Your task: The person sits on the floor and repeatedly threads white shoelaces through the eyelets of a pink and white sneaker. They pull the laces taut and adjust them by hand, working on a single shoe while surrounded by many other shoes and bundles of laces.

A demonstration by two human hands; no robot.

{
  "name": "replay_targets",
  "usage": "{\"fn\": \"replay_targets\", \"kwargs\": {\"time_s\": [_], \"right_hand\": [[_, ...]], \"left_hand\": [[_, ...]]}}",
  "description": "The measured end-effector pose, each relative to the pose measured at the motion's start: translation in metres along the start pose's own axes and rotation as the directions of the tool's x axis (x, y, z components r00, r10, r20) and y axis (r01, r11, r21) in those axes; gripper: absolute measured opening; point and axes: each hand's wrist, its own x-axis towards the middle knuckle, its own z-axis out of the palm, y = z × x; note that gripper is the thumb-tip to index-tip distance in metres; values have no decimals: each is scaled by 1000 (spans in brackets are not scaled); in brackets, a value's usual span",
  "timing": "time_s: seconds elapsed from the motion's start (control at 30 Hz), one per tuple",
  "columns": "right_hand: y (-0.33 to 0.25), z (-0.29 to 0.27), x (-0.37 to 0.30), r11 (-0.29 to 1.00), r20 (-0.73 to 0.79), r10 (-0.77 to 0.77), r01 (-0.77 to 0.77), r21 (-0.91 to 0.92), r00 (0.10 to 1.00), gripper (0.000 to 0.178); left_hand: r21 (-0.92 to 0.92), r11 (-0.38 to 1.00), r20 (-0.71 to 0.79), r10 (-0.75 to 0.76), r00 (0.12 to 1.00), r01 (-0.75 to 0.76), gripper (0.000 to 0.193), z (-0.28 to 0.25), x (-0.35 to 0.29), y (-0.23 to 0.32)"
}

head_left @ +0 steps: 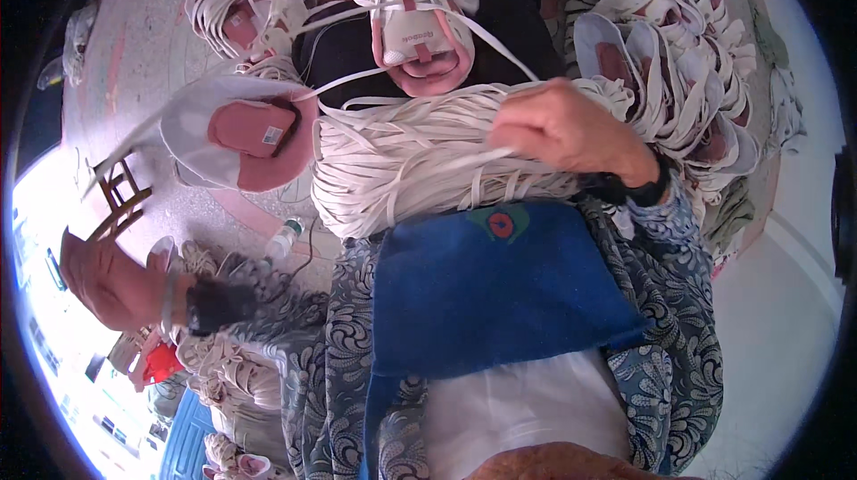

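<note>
white lace [505, 50] off sneaker [420, 41] is gripped by right hand [564, 128] over lace bundle [379, 154] | left hand [114, 284] is blurred, grip can't be told tbh

At left stand a wooden stool [123, 212] and a clear bottle [284, 240].

Left hand [112, 282] stretched far out sideways; right hand [564, 128] curled above lap

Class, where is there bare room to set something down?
The widest bare patch is floor, bordered by the lace-wrapped shoes, the pink-and-white piece and the brown wooden frame. A smaller patch lies between that piece and the bottle. It's crowded on the lap, under the lace bundle, and around the heaped shoes at right.
</note>
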Motion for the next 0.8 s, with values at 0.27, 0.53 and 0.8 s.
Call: {"fn": "replay_targets", "kwargs": {"time_s": [0.27, 0.53, 0.8], "right_hand": [[136, -62, -85, 818, -254, 459, -516, -252, 851, 32], [139, -93, -50, 794, -247, 573, -604, -65, 781, 34], [62, -40, 35, 922, -478, 34, -213, -325, 877, 19]], "left_hand": [[501, 848, -349, 381, 856, -173, 17, -57, -13, 61], [656, 743, -417, 501, 758, -130, 25, -59, -31, 71], [48, 993, 213, -118, 970, 110, 28, -68, 3, 17]]}}
